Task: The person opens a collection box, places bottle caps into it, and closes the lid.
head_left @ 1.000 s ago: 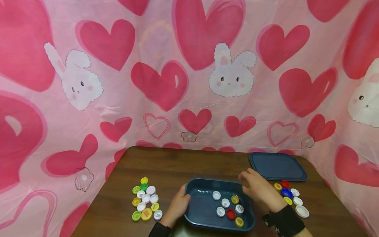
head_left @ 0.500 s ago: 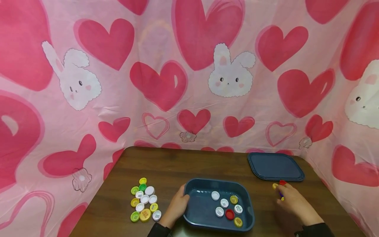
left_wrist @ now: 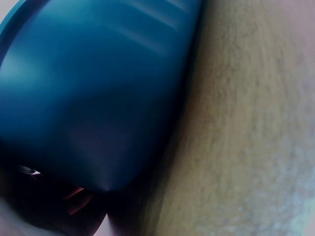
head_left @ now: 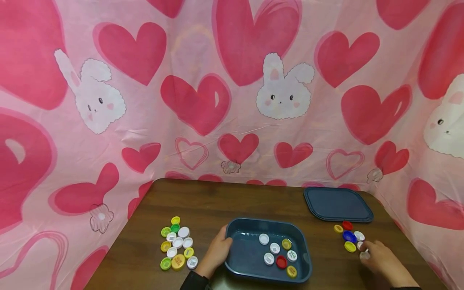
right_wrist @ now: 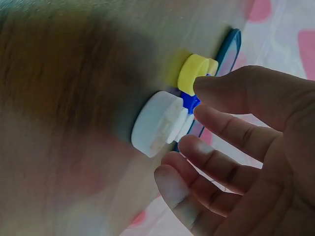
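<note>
My left hand (head_left: 219, 249) grips the left rim of a dark blue tray (head_left: 250, 257), thumb on its edge. Several white, yellow and red bottle caps (head_left: 278, 253) lie in the tray's right half. My right hand (head_left: 369, 253) reaches over a small group of loose caps (head_left: 349, 236) at the table's right. In the right wrist view the right hand (right_wrist: 193, 129) has its fingers spread, tips just short of a white cap (right_wrist: 158, 124). A blue cap (right_wrist: 189, 101) and a yellow cap (right_wrist: 194, 73) lie behind it. The left wrist view shows only the tray's outer wall (left_wrist: 98, 98) and the table (left_wrist: 246, 123).
A dark blue lid (head_left: 338, 204) lies flat at the back right of the brown wooden table (head_left: 210, 201). A cluster of green, yellow and white caps (head_left: 177, 244) sits left of the tray. A pink cloth with hearts and bunnies (head_left: 232, 88) encloses the table.
My right hand has moved from above the tray's right side out to the caps on the right, then drawn nearer the front edge. The left hand has kept its hold on the tray.
</note>
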Tool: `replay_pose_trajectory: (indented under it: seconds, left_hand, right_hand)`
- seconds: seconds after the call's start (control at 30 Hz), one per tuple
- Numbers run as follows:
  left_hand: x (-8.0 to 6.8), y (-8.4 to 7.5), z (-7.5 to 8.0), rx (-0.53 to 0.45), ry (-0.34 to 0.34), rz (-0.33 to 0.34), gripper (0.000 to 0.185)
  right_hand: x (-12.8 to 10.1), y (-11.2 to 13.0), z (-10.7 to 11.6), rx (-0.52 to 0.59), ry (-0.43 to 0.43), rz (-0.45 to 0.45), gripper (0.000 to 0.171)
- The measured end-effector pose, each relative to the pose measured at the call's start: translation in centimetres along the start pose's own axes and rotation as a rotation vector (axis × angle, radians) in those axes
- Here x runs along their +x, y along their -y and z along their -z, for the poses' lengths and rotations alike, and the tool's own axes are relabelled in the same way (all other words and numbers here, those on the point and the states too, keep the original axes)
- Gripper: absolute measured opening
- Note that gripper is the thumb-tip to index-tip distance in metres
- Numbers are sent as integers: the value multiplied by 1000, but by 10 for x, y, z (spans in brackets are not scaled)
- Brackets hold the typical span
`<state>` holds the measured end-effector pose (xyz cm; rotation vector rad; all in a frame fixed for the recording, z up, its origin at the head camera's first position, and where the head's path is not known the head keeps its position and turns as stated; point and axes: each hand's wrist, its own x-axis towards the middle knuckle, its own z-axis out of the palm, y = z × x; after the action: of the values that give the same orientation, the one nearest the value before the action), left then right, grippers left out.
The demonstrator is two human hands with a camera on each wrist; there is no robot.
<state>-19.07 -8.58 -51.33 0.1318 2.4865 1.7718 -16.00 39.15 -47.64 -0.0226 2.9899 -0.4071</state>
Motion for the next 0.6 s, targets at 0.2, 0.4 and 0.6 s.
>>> replay_pose_trajectory:
  seconds: [0.2, 0.4, 0.6]
  left_hand:
    - [1, 0, 0, -20, 15, 12, 54]
    - [1, 0, 0, -23, 12, 22, 54]
    - [0, 0, 0, -22, 14, 6, 54]
  right_hand:
    - [4, -6, -3, -6, 31, 0, 17]
    - [7, -10, -4, -4, 17, -1, 17]
    - [9, -13, -7, -14, 2, 8, 18]
